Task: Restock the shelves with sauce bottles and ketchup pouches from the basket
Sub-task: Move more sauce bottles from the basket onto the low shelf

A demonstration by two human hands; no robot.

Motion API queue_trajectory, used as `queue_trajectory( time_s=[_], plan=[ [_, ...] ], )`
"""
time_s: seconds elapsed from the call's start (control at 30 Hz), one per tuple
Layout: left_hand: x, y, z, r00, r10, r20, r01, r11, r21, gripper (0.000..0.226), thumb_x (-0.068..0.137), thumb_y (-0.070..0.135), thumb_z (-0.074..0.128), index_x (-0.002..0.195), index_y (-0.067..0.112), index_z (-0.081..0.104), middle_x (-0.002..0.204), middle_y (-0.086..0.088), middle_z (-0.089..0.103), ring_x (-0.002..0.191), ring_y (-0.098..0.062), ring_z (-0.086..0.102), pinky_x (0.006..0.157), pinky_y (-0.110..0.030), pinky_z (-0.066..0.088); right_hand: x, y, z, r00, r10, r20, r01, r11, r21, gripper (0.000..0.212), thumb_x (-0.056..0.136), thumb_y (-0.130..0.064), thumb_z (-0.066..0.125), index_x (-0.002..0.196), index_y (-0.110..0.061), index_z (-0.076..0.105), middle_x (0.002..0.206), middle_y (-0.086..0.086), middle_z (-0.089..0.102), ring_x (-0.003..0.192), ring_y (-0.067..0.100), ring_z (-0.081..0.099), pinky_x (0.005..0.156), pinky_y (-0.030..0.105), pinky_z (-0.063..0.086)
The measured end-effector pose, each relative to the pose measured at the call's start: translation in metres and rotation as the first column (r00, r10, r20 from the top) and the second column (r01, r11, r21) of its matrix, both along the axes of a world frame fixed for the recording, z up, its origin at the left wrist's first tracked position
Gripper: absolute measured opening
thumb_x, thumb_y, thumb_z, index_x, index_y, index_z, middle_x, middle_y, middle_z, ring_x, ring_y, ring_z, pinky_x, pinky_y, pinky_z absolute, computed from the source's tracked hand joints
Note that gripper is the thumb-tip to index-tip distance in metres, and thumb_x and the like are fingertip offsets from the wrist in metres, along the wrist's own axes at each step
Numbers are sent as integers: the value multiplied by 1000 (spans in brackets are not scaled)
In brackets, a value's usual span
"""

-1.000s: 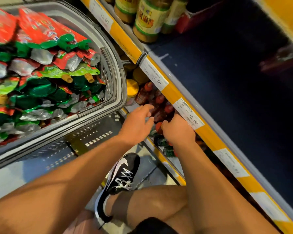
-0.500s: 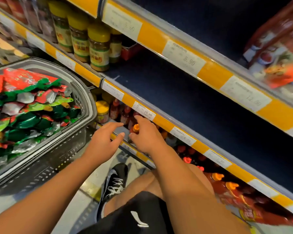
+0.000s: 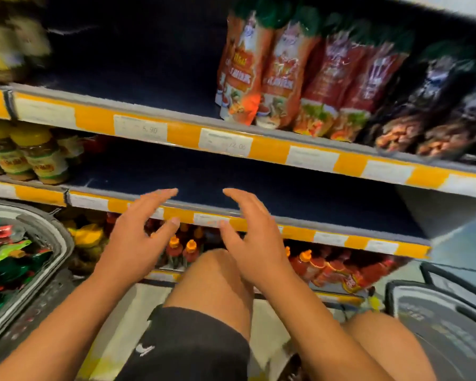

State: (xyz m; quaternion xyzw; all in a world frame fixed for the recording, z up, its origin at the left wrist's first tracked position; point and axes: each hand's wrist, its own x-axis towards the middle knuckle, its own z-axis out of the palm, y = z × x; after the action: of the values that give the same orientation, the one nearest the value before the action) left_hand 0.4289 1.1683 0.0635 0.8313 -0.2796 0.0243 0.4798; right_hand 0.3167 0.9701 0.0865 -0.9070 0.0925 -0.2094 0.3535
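Both arms reach forward, palms facing each other. The left hand [image 3: 138,235] and right hand [image 3: 254,237] hover empty before the middle shelf's [image 3: 259,193] front edge, fingers spread and gently curved. Sauce bottles [image 3: 182,250] stand beneath it; the basket [image 3: 52,243] of pouches [image 3: 3,254] sits left.

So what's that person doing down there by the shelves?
Someone is crouching at a shop shelf, putting sauces out. Right now the left hand and the right hand are both open and hold nothing, hovering in front of the middle shelf. The basket on the left is full of ketchup pouches. Sauce bottles stand on the bottom shelf.
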Motion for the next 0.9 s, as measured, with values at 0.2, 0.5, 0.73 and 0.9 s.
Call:
queue_trajectory(
  time_s=[0.2, 0.5, 0.73, 0.9],
  plan=[
    [-53, -84, 56, 947, -306, 96, 309, 951, -15, 47, 97, 45, 62, 142, 50, 53, 148, 26, 50, 141, 10, 37, 110, -20, 31, -118, -80, 29, 947, -280, 156, 268, 959, 95, 48, 97, -31, 64, 141, -45, 50, 143, -29, 49, 136, -4, 45, 106, 16, 36],
    [-192, -235, 56, 622, -773, 124, 748, 634, 199, 45, 97, 46, 61, 139, 34, 59, 137, 18, 58, 130, 1, 49, 109, -24, 38, -313, -150, -16, 680, -718, 145, 690, 695, 202, 50, 93, -15, 70, 139, -31, 57, 137, -17, 59, 130, 2, 54, 107, 29, 45],
    [-307, -306, 4, 335, -942, -7, 877, 309, 367, 46, 98, 47, 63, 140, 27, 59, 136, 7, 61, 130, -11, 50, 110, -29, 39, -434, -151, -75, 492, -867, -77, 867, 480, 136, 55, 91, -20, 76, 142, -24, 54, 140, -11, 55, 129, 10, 53, 111, 36, 42],
    [-368, -341, -30, 242, -951, -191, 905, 150, 399, 49, 95, 52, 61, 136, 26, 62, 136, 5, 62, 126, -12, 55, 108, -35, 44, -485, -149, -104, 405, -863, -301, 912, 404, 71, 61, 92, -27, 74, 148, -21, 50, 148, 2, 52, 135, 19, 49, 110, 33, 38]
  ],
)
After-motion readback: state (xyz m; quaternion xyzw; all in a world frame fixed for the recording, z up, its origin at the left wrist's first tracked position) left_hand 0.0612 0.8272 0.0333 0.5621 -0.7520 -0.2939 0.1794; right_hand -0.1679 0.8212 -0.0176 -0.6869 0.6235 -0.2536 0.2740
